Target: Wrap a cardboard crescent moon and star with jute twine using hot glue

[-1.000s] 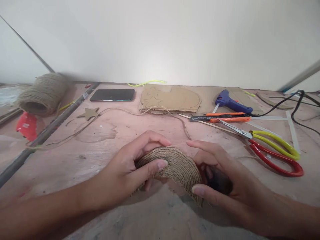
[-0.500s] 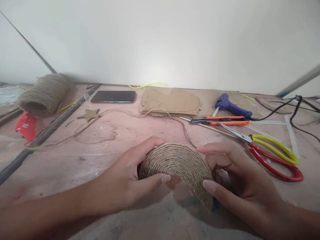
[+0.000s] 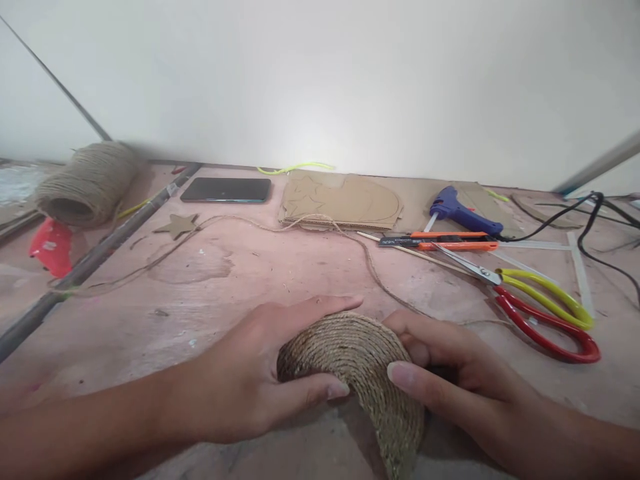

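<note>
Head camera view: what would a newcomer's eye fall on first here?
Probably the curved, twine-covered piece at the bottom centre, in the grip of the left hand and right hand. Next come the scissors at right, with one yellow and one red handle, and the blue glue gun lying farther back. At far left, the big twine spool lies on its side.

Tbl (image 3: 250,273): pink, stained | on top: phone (image 3: 226,189) | cdbd star (image 3: 177,226) | cdbd stack (image 3: 345,200) | scissors (image 3: 490,275)
</note>
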`<move>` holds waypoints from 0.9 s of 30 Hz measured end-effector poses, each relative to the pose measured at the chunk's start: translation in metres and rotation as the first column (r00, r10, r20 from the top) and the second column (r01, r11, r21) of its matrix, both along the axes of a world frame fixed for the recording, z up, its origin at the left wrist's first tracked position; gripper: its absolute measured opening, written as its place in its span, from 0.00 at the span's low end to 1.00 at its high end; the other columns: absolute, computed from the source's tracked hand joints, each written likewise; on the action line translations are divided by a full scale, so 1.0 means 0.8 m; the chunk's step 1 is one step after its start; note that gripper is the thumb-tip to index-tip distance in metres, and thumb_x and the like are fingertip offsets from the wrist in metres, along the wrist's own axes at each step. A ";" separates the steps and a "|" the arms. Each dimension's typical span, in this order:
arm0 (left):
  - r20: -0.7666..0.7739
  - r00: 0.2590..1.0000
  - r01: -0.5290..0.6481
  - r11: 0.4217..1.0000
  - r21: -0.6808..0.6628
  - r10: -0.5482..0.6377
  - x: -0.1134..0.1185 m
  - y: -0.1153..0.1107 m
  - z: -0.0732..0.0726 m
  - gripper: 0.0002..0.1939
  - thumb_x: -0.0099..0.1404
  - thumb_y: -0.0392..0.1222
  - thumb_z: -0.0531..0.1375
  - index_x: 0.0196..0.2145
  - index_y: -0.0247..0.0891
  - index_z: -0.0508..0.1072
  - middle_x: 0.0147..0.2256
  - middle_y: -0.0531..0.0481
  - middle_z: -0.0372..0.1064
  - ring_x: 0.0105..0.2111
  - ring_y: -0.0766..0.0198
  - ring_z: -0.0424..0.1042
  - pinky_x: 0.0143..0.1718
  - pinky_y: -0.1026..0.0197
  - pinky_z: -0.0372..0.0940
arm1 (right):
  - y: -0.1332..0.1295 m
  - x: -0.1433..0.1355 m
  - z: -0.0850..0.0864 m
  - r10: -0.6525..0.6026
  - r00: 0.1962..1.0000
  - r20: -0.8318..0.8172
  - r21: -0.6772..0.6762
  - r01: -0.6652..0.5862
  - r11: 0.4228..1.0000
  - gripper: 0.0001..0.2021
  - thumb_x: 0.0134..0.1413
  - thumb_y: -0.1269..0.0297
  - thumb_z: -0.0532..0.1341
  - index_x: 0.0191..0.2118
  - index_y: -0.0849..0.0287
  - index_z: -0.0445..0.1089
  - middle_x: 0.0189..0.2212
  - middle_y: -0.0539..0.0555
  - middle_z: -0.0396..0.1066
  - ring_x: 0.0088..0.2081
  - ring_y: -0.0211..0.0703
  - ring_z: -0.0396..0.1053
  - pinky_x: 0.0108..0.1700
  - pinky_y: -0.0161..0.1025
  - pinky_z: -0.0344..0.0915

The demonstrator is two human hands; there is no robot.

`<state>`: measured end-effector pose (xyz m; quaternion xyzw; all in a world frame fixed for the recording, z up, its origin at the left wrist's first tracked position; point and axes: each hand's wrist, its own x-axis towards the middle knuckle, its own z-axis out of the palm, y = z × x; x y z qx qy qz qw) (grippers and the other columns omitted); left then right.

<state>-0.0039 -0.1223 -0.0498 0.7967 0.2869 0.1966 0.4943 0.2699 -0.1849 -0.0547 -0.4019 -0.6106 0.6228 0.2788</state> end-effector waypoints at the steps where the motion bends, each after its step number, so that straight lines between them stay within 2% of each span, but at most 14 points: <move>1: 0.005 1.000 -0.008 1.000 0.008 0.008 0.000 0.000 -0.001 0.28 0.74 0.50 0.71 0.68 0.49 0.73 0.58 0.51 0.84 0.52 0.56 0.84 0.55 0.59 0.76 | 0.000 0.000 0.000 -0.003 1.000 0.003 0.005 0.003 1.000 0.18 0.79 0.46 0.59 0.43 0.54 0.73 0.34 0.49 0.68 0.34 0.39 0.64 0.35 0.36 0.64; 8: 0.021 1.000 -0.023 0.998 0.050 0.022 0.000 0.000 -0.002 0.26 0.74 0.51 0.72 0.65 0.47 0.75 0.56 0.48 0.84 0.51 0.53 0.84 0.52 0.58 0.78 | 0.000 -0.001 0.000 -0.008 1.000 0.026 0.082 0.006 0.997 0.18 0.80 0.48 0.59 0.40 0.54 0.71 0.33 0.48 0.66 0.34 0.39 0.63 0.37 0.36 0.65; 11: 0.015 1.000 -0.016 0.998 0.062 0.015 -0.001 0.001 -0.004 0.24 0.75 0.49 0.70 0.65 0.48 0.75 0.56 0.49 0.84 0.51 0.53 0.84 0.51 0.59 0.78 | 0.002 -0.001 -0.001 -0.018 0.999 0.027 0.100 0.015 0.995 0.17 0.80 0.48 0.59 0.42 0.54 0.74 0.33 0.49 0.68 0.34 0.39 0.64 0.37 0.36 0.66; 16: 0.045 0.998 0.037 0.999 0.026 -0.038 -0.004 0.003 -0.012 0.26 0.76 0.44 0.68 0.69 0.53 0.74 0.53 0.51 0.84 0.46 0.57 0.84 0.46 0.63 0.77 | 0.003 -0.001 0.001 -0.017 1.000 -0.021 0.025 0.018 1.000 0.15 0.79 0.49 0.62 0.43 0.54 0.74 0.34 0.47 0.67 0.34 0.37 0.63 0.37 0.34 0.65; 21: 0.048 0.998 0.052 0.998 -0.029 -0.050 -0.003 0.006 -0.009 0.27 0.76 0.45 0.67 0.70 0.51 0.74 0.49 0.51 0.84 0.41 0.59 0.82 0.42 0.64 0.77 | 0.003 0.001 0.005 -0.010 0.996 -0.090 -0.044 0.006 0.999 0.13 0.77 0.50 0.64 0.44 0.53 0.74 0.34 0.47 0.69 0.34 0.36 0.65 0.36 0.33 0.64; 23: 0.055 0.997 0.054 0.997 -0.054 -0.051 -0.003 0.006 -0.005 0.28 0.77 0.44 0.67 0.71 0.51 0.72 0.50 0.52 0.85 0.42 0.59 0.83 0.44 0.64 0.78 | 0.003 0.002 0.004 -0.014 0.996 -0.087 -0.049 0.010 0.999 0.13 0.77 0.49 0.64 0.43 0.54 0.74 0.34 0.47 0.70 0.34 0.37 0.65 0.35 0.34 0.65; 27: 0.035 0.999 0.021 0.996 -0.092 -0.018 -0.004 0.005 0.001 0.30 0.75 0.43 0.67 0.72 0.47 0.71 0.59 0.46 0.83 0.53 0.53 0.84 0.54 0.56 0.80 | 0.004 0.003 0.002 -0.059 0.996 -0.060 -0.041 0.056 0.998 0.16 0.76 0.47 0.64 0.43 0.54 0.76 0.33 0.49 0.70 0.34 0.38 0.65 0.35 0.34 0.65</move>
